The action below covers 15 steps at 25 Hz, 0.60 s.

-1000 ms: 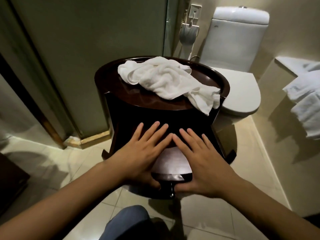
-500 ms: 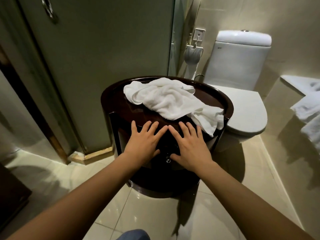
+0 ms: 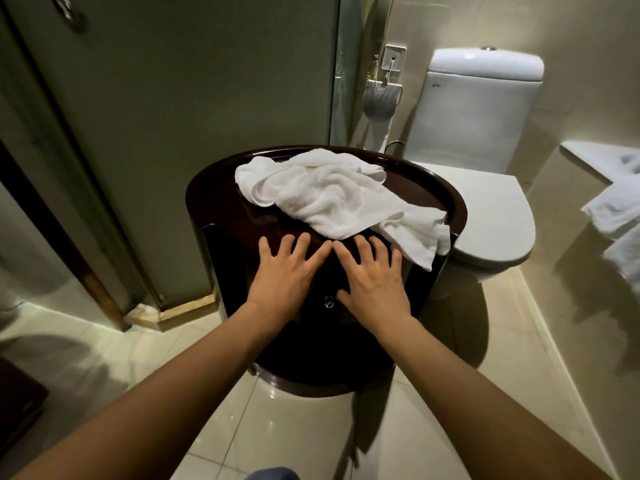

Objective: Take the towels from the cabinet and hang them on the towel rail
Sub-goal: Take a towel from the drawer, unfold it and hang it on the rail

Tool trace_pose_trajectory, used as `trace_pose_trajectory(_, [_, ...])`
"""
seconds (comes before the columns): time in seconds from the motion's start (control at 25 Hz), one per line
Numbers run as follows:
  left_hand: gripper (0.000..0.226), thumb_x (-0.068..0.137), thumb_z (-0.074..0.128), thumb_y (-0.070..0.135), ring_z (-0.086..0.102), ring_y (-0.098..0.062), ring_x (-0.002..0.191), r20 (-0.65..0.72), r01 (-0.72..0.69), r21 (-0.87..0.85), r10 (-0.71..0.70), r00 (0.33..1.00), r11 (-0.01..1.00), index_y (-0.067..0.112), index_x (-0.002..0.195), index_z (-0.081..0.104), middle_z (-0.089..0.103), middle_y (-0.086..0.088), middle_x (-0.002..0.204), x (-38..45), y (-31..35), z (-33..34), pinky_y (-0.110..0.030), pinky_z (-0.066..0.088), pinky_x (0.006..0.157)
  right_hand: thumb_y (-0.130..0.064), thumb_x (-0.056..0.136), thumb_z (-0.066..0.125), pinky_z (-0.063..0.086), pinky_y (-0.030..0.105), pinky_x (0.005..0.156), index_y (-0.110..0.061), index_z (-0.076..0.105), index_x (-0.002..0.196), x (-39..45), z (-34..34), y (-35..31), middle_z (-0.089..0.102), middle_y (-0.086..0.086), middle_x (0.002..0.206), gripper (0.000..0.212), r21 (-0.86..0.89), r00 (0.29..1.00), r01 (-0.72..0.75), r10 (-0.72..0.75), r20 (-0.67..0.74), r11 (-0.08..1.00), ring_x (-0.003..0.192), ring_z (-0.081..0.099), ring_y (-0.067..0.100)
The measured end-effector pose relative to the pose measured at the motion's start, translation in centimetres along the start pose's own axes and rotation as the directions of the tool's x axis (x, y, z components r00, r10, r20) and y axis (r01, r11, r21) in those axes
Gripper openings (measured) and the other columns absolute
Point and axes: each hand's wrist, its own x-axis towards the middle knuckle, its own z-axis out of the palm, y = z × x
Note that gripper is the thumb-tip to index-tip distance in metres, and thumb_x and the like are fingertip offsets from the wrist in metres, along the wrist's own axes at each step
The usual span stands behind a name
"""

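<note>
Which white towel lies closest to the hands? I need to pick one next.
The crumpled towel on the dark round cabinet, just beyond the right hand; the other towels hang at the far right.

One view only, worn at head height, angled forward and steeply down, wide-angle with bowed edges. The dark round cabinet [image 3: 221, 216] is seen from above and close in front, centred in frame. Both forearms enter from the bottom corners. The toilet [image 3: 485, 140] is placed upper right, a glass door [image 3: 180, 81] upper left, floor tiles [image 3: 304, 434] along the bottom. No second view is given for overlap.
</note>
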Motion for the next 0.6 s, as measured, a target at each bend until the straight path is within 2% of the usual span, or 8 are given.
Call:
trace_pose_trajectory(0.16, [0.089, 0.09, 0.057, 0.036, 0.024, -0.035, 0.143, 0.029, 0.014, -0.017, -0.013, 0.999, 1.0, 0.031, 0.156, -0.003, 0.019, -0.014, 0.158, -0.3, 0.2, 0.0, -0.066, 0.021, 0.111, -0.04, 0.078, 0.075, 0.022, 0.063, 0.113, -0.029, 0.022, 0.154, -0.3, 0.2, -0.2, 0.033, 0.014, 0.153, 0.093, 0.024, 1.0, 0.002, -0.002, -0.007, 1.0, 0.142, 0.028, 0.04])
trace_pose_trajectory(0.28, [0.092, 0.089, 0.06, 0.04, 0.021, -0.035, 0.145, 0.158, 0.03, -0.063, -0.02, 0.987, 0.998, 0.031, 0.156, -0.004, 0.017, -0.013, 0.159, -0.3, 0.1, -1.2, -0.066, 0.02, 0.112, -0.038, 0.081, 0.072, 0.018, 0.063, 0.115, -0.027, 0.016, 0.156, -0.4, -1.9, -0.3, 0.026, 0.016, 0.158, 0.094, 0.076, 0.987, 0.004, -0.016, 0.157, 0.997, 0.146, 0.021, 0.042])
trace_pose_trajectory(0.4, [0.087, 0.091, 0.058, 0.036, 0.026, -0.033, 0.141, 0.361, -0.003, -0.136, 0.053, 0.931, 0.991, 0.032, 0.155, 0.0, 0.019, -0.011, 0.158, 0.5, -1.2, -5.2, -0.059, 0.031, 0.108, -0.034, 0.085, 0.066, 0.024, 0.058, 0.115, -0.025, 0.015, 0.156, 0.3, -6.2, 0.4, 0.019, 0.016, 0.162, 0.088, 0.144, 0.916, 0.044, -0.098, 0.389, 0.989, 0.148, 0.018, 0.04])
trace_pose_trajectory(0.48, [0.081, 0.092, 0.057, 0.033, 0.032, -0.032, 0.135, 0.472, 0.027, -0.211, 0.078, 0.878, 0.977, 0.032, 0.155, 0.006, 0.025, -0.01, 0.155, 1.7, -2.8, -9.0, -0.051, 0.039, 0.103, -0.029, 0.09, 0.059, 0.026, 0.052, 0.116, -0.025, 0.019, 0.154, 1.4, -9.7, 1.4, 0.017, 0.013, 0.163, 0.076, 0.248, 0.871, 0.063, -0.175, 0.459, 0.967, 0.149, 0.016, 0.036])
trace_pose_trajectory(0.6, [0.073, 0.093, 0.055, 0.036, 0.035, -0.03, 0.134, 0.565, 0.07, -0.245, 0.084, 0.821, 0.967, 0.029, 0.154, 0.016, 0.029, -0.009, 0.153, 4.6, -5.9, -16.2, -0.046, 0.041, 0.102, -0.02, 0.092, 0.054, 0.028, 0.049, 0.116, -0.024, 0.022, 0.153, 4.5, -16.5, 3.6, 0.014, 0.011, 0.164, 0.069, 0.32, 0.84, 0.064, -0.224, 0.495, 0.945, 0.15, 0.015, 0.035])
